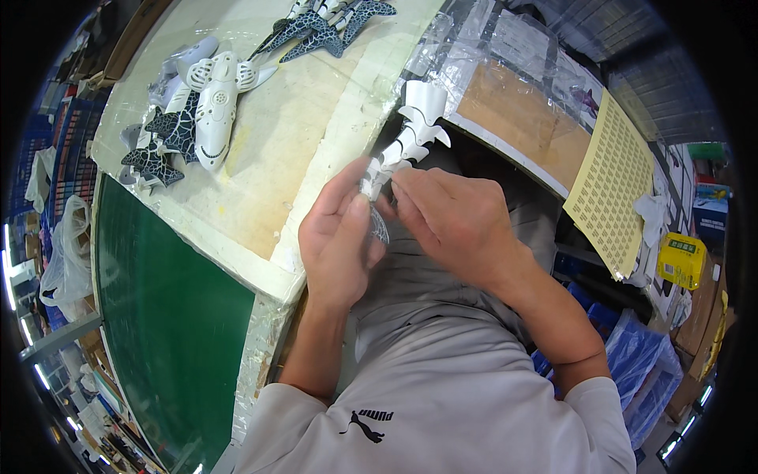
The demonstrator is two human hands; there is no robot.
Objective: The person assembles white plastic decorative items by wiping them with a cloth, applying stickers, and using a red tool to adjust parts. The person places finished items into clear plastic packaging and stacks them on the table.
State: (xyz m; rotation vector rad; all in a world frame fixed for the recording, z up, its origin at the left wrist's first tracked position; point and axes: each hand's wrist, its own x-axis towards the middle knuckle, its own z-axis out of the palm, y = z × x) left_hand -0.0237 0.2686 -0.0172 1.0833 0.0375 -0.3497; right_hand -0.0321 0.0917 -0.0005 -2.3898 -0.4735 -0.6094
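Observation:
A white segmented toy tail [416, 130] points away from me over my lap, its jointed plastic sections widening toward the far end. My left hand [338, 237] is closed around its near end, thumb on top. A dark patterned fin-like piece [380, 227] shows below the left fingers; whether it joins the tail is hidden. My right hand [462, 221] is closed in a pinch against the tail's right side, close to the left fingertips. Anything small between those right fingertips is hidden.
On the cream worktop [308, 103] at left lies a white toy body [216, 110] beside dark patterned fins [162, 150]. More patterned tails [316, 35] lie at the far edge. A yellow sticker sheet [612, 186] hangs at right. A green conveyor belt [170, 316] runs at lower left.

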